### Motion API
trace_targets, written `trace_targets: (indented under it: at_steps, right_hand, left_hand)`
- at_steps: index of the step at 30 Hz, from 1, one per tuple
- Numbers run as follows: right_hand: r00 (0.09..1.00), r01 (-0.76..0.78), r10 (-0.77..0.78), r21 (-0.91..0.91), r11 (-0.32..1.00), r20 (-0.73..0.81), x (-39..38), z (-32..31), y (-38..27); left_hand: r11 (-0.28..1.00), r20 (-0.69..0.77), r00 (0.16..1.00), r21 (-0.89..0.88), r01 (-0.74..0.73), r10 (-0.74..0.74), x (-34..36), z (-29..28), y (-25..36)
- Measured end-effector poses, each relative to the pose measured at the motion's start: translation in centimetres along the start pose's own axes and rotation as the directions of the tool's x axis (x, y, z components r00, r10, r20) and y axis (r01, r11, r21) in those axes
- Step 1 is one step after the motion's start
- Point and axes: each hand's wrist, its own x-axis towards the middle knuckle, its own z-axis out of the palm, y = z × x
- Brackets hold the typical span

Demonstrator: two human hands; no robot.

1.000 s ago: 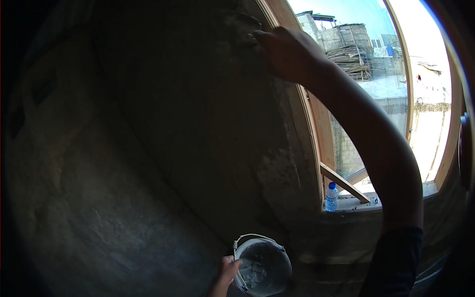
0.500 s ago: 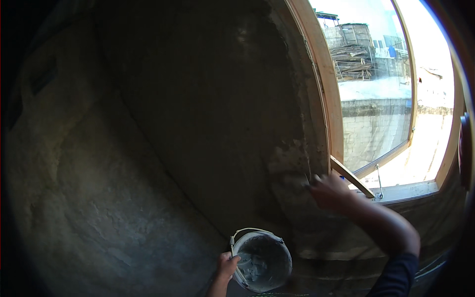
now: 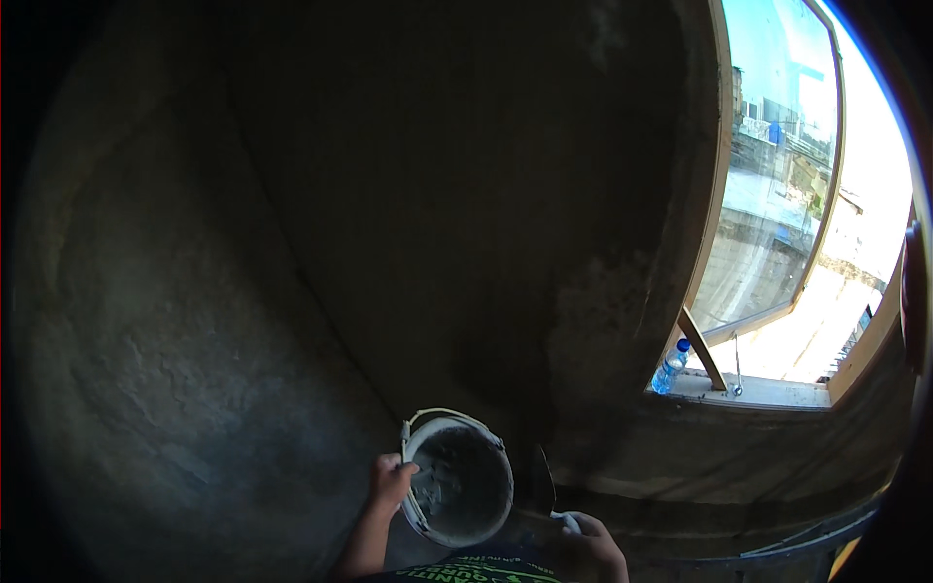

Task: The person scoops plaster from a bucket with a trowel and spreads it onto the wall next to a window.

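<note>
My left hand (image 3: 392, 483) is closed on the left rim of a bucket (image 3: 486, 491), thumb over the edge. The bucket is pale-rimmed, tilted so its mouth faces me, with its wire handle lying along the far rim. Wet grey mortar (image 3: 443, 478) clings inside it. To the right of the bucket, my right hand (image 3: 590, 546) is wrapped around the light handle of a trowel (image 3: 547, 478). The trowel's thin blade points up and away from me, apart from the bucket, and is dim against the dark wall.
A dark plastered wall (image 3: 437, 243) rises ahead, meeting a lighter grey wall (image 3: 194, 389) at a left corner. At right, a wooden-framed window (image 3: 724, 146) is open, with a blue-capped water bottle (image 3: 671, 369) on its sill. A curved rail-like edge (image 3: 807, 544) runs low at right.
My right hand has come down from the wall beside the window to beside the bucket, holding the trowel. The view has shifted; the bottle on the sill is now uncovered.
</note>
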Motion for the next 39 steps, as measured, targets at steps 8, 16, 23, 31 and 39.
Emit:
trace_targets:
  at_steps: [8,16,23,31,39]
  right_hand:
    - [0.979,0.016,0.077,-0.455,0.891,0.186,3.6,0.1,-3.8]
    - [0.931,0.365,-0.198,-0.777,0.513,0.306,5.4,6.2,-11.5]
    - [0.892,0.394,0.049,-0.827,0.402,0.449,7.7,10.7,-14.0]
    - [0.868,0.454,0.052,-0.831,0.321,0.494,10.5,12.9,-12.3]
    - [0.811,0.491,0.020,-0.700,0.519,0.584,10.7,13.0,-9.5]
  left_hand:
    - [0.994,0.031,0.994,-0.019,-0.103,0.104,0.5,-0.7,-0.9]
    - [0.980,0.182,0.963,0.002,-0.201,0.197,1.7,-2.7,2.6]
    - [0.975,0.310,0.926,-0.016,-0.220,0.214,1.4,-3.9,4.4]
    - [0.959,0.363,0.888,-0.083,-0.272,0.284,1.3,-3.9,4.9]
    - [0.937,0.405,0.845,-0.133,-0.324,0.350,0.0,-3.5,5.8]
